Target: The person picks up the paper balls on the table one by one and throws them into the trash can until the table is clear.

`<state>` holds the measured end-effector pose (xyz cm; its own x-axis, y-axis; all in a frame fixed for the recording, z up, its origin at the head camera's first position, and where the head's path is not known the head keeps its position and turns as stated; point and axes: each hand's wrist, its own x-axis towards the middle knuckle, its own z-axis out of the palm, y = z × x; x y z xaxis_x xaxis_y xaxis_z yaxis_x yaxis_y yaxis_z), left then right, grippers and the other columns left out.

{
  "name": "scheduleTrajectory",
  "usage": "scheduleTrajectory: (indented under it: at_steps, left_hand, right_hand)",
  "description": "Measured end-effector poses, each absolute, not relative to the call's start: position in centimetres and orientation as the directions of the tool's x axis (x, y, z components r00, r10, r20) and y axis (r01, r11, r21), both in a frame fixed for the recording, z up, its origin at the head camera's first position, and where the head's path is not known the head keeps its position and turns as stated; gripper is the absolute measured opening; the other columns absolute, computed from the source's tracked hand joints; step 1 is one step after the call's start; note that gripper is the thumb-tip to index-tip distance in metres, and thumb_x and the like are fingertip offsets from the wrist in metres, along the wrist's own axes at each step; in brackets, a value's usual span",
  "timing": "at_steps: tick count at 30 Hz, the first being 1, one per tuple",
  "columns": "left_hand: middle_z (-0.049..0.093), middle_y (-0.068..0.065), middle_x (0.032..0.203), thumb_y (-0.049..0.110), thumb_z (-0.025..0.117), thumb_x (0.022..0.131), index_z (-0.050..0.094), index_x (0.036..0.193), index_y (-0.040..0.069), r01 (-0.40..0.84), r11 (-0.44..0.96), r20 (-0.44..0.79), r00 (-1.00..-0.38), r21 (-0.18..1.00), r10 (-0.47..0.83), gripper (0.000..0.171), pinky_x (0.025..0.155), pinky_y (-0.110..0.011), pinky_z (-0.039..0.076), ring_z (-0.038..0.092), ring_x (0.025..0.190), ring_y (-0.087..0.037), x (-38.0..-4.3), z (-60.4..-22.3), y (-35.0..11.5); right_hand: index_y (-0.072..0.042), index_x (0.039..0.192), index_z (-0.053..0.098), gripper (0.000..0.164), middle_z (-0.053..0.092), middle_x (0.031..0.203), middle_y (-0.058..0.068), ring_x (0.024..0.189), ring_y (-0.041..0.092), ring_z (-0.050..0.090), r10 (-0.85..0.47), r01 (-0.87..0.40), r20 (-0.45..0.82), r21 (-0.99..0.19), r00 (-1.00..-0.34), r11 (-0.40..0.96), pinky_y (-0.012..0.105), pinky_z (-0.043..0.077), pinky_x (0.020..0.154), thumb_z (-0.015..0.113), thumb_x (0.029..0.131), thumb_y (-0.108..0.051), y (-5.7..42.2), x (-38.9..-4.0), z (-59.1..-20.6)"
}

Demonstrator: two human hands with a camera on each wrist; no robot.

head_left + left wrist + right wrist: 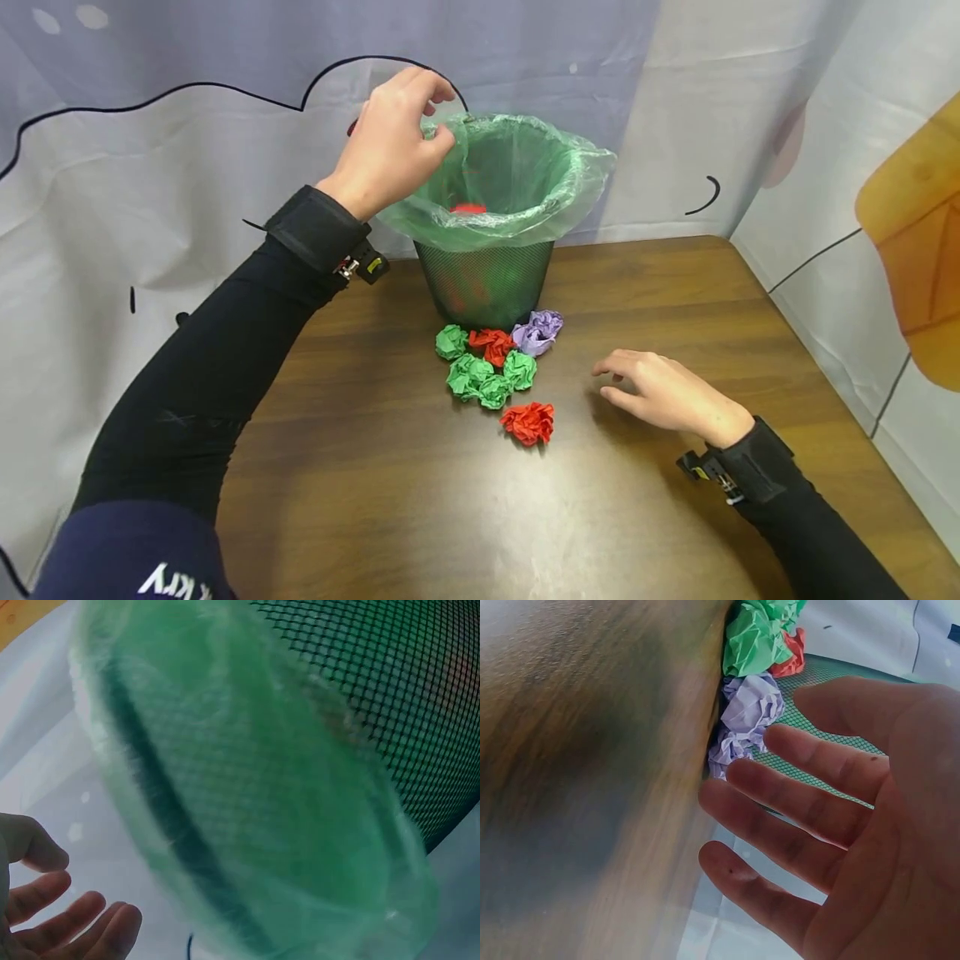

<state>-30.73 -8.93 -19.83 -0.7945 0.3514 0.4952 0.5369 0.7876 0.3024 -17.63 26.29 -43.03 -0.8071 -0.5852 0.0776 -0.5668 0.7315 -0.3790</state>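
Hands [393,137] [663,392] empty, relaxed; 4 crumpled green paper balls [469,377] near tapered mesh bin [483,287].

Curtained booth: printed drapes [225,183], wood-grain table [360,500]

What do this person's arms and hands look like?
The left hand and right hand are bare. Black sleeves cover both forearms, and navy cloth with white lettering shows on the upper left arm. Black wrist straps each carry a small dark device with a yellow mark.

Paper balls [495,390] lie on the table [360,467] before the bin [487,287].
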Motion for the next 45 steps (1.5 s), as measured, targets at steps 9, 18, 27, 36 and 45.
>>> scheduleTrajectory:
  at_steps: [9,18,27,36,45]
  left_hand:
    - [0.064,-0.01,0.112,0.015,0.051,0.097,0.067,0.116,0.006,0.533,0.788,0.477,-0.803,0.307,0.357,0.027,0.095,-0.036,0.042,0.057,0.105,-0.023,-29.7,-21.3,-9.9]
    - [0.067,-0.003,0.102,0.016,0.049,0.095,0.07,0.111,0.01,0.519,0.801,0.519,-0.792,0.296,0.322,0.027,0.083,-0.035,0.046,0.06,0.094,-0.018,-27.8,-22.3,-11.3]
    - [0.068,-0.003,0.089,0.011,0.05,0.091,0.072,0.104,0.009,0.54,0.785,0.583,-0.757,0.303,0.295,0.025,0.071,-0.035,0.044,0.061,0.083,-0.017,-25.7,-23.9,-13.0]
    - [0.067,-0.002,0.083,0.011,0.054,0.089,0.073,0.099,0.009,0.571,0.776,0.619,-0.719,0.269,0.315,0.022,0.067,-0.035,0.045,0.061,0.077,-0.016,-23.8,-26.2,-13.7]
    - [0.064,-0.001,0.081,0.013,0.056,0.09,0.073,0.094,0.011,0.579,0.765,0.615,-0.721,0.282,0.319,0.017,0.066,-0.033,0.044,0.058,0.075,-0.016,-22.3,-28.3,-14.3]
  right_hand:
    - [-0.011,0.123,0.069,0.029,0.07,0.116,0.003,0.097,0.017,0.068,-0.591,-0.567,0.069,-0.388,-0.804,0.726,0.039,0.055,0.082,0.067,0.096,-0.024,26.0,-17.3,-42.7]
    - [-0.011,0.122,0.069,0.029,0.07,0.115,0.003,0.097,0.017,0.069,-0.582,-0.561,0.069,-0.378,-0.81,0.736,0.04,0.056,0.082,0.068,0.096,-0.023,26.4,-17.2,-43.0]
    - [-0.01,0.121,0.07,0.028,0.071,0.115,0.003,0.096,0.016,0.068,-0.585,-0.566,0.076,-0.384,-0.807,0.73,0.04,0.056,0.083,0.068,0.096,-0.022,26.4,-17.2,-43.0]
    - [-0.011,0.122,0.07,0.028,0.071,0.115,0.003,0.097,0.016,0.069,-0.579,-0.559,0.076,-0.388,-0.811,0.733,0.04,0.056,0.083,0.067,0.096,-0.023,26.4,-17.2,-43.1]
    - [-0.011,0.122,0.069,0.029,0.07,0.115,0.003,0.097,0.016,0.069,-0.586,-0.569,0.082,-0.384,-0.806,0.727,0.04,0.056,0.084,0.067,0.096,-0.024,26.1,-17.1,-43.1]
